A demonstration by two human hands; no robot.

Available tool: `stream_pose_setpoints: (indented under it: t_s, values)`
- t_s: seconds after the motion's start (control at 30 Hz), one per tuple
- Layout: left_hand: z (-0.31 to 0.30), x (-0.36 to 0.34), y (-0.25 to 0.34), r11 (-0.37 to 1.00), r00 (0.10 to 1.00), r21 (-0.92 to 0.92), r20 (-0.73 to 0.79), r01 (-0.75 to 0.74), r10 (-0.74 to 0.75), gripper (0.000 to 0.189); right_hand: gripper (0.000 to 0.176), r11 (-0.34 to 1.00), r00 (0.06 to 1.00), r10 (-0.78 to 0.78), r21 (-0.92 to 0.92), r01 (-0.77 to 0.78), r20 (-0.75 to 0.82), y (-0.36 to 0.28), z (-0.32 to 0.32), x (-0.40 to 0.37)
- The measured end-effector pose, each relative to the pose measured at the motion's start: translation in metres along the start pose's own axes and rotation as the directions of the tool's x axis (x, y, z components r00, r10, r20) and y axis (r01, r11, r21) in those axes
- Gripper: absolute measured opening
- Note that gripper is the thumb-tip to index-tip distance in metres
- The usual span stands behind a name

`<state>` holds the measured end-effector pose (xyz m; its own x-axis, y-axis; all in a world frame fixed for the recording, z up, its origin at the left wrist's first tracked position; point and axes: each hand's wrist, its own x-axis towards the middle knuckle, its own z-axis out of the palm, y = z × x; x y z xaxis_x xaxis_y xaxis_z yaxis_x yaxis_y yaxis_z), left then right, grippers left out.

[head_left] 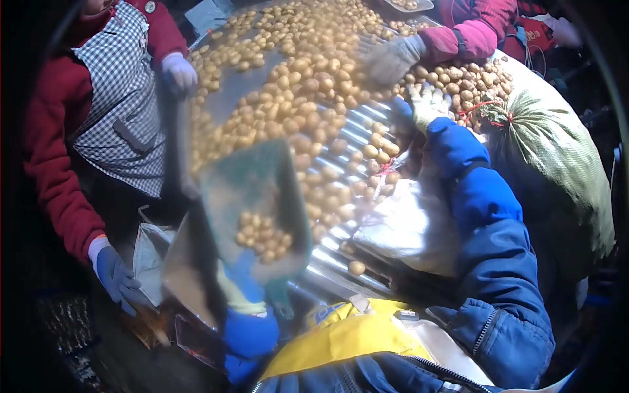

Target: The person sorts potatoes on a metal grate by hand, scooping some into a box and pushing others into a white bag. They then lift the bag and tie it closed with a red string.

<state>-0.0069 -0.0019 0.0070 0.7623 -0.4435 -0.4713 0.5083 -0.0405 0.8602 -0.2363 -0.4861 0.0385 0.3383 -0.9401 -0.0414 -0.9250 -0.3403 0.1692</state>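
Note:
My left hand [244, 280], in a blue and pale yellow glove, is closed on the near edge of a green scoop [216, 177]. A small heap of potatoes [263, 237] lies inside the scoop, which is tilted and slightly blurred. My right hand [429, 106], gloved too, reaches far forward with its fingers spread at the edge of the brown potatoes [468, 82]. Beside it, a co-worker's grey gloved hand [393, 60] is smeared by motion over the pile. Ridged metal slats [357, 124] show between the loose potatoes.
A full, tied pale green sack [557, 150] bulges at the right. A white bag [396, 226] lies near my right arm. At the left stands a person in a checked apron [124, 98], one gloved hand [116, 275] low by a pale bag [151, 259]. Potatoes [308, 65] cover much of the table.

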Motion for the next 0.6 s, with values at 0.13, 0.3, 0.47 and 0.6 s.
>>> stream_pose_setpoints:
  t_s: [0.13,0.3,0.47,0.6]
  values:
    - [0.023,-0.011,0.026,0.989,0.990,-0.083,-0.053,0.125,-0.130,0.059,0.084,0.997,0.997,-0.077,-0.004,0.077,-0.019,-0.018,0.021,-0.008]
    - [0.021,-0.009,0.020,0.960,0.997,-0.269,0.018,0.079,-0.077,0.043,0.077,0.903,0.913,-0.408,0.137,0.408,-0.026,-0.053,-0.003,-0.052]
    - [0.028,-0.018,0.022,0.971,0.998,-0.236,-0.046,0.028,-0.040,0.042,0.080,0.715,0.762,-0.640,0.286,0.638,-0.097,-0.132,-0.001,-0.116]
    - [0.010,-0.011,0.003,0.992,0.998,-0.109,-0.033,-0.060,0.057,0.041,0.074,0.354,0.578,-0.788,0.615,0.705,-0.209,-0.136,-0.036,-0.151]
